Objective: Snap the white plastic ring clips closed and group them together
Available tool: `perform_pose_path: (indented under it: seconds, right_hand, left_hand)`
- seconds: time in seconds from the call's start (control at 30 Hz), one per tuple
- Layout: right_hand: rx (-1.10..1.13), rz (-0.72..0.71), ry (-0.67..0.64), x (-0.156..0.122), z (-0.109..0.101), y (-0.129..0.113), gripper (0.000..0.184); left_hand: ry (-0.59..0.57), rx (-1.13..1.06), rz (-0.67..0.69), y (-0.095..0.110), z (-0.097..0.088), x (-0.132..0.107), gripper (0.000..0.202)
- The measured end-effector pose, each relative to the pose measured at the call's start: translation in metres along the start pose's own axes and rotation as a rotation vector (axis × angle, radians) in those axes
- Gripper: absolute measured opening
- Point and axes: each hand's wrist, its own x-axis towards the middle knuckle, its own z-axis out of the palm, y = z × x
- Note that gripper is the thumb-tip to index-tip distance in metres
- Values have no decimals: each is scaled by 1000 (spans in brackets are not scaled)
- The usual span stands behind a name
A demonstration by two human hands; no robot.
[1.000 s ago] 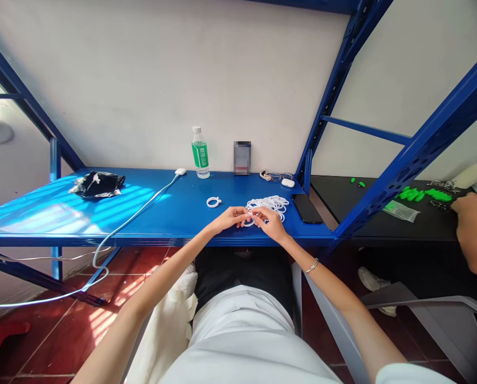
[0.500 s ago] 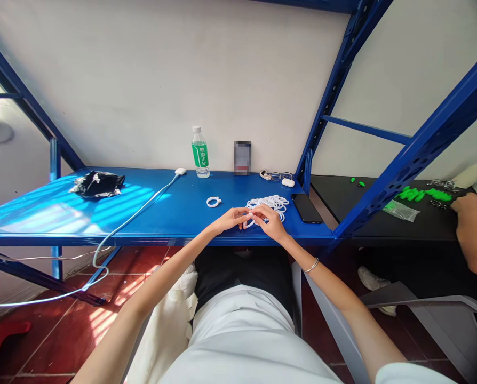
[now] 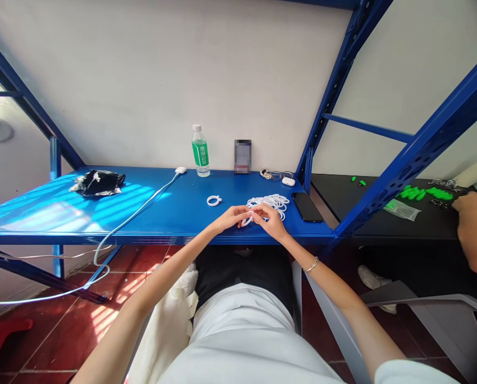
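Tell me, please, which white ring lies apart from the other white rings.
The ring lying alone on the table, left of the pile; the others are heaped there or held between left hand and right hand.

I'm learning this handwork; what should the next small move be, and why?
Probably press the held white ring firmly at its upper part: left hand and right hand pinch it there, and the loose ring has a small knob, perhaps a join.

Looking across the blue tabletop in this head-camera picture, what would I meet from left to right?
Crumpled black package, white cable end, green-labelled bottle, loose white ring, left hand, right hand, flat black phone.
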Motion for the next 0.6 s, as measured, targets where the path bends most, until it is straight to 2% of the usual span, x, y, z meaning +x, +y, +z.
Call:
perform_pose_path:
  seconds: [0.27, 0.6]
  right_hand:
    - [223, 179, 1, 1, 5, 11, 35]
    - [212, 174, -16, 1, 5, 11, 32]
  left_hand:
    - [10, 6, -16, 0, 1, 0, 46]
    - [-14, 51, 22, -3, -1, 0, 48]
